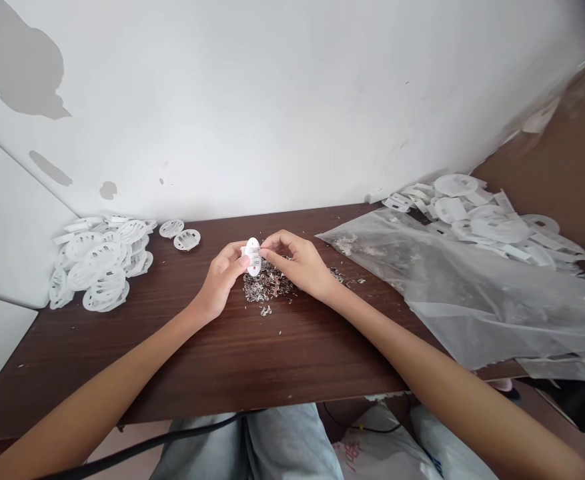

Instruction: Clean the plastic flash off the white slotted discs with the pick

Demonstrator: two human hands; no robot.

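Two hands on one white disc point(253, 256), just over the metal bits point(267, 288) on the surface point(252, 360); left hand point(222, 277) and right hand point(299, 263) fingers both pinched on it; red print on the bag point(372, 453) below is unreadable tbh.

white plastic disc point(253, 256) | dark brown wood-grain table point(252, 360) | silvery metal bits point(268, 287) | clear bag point(497, 293)
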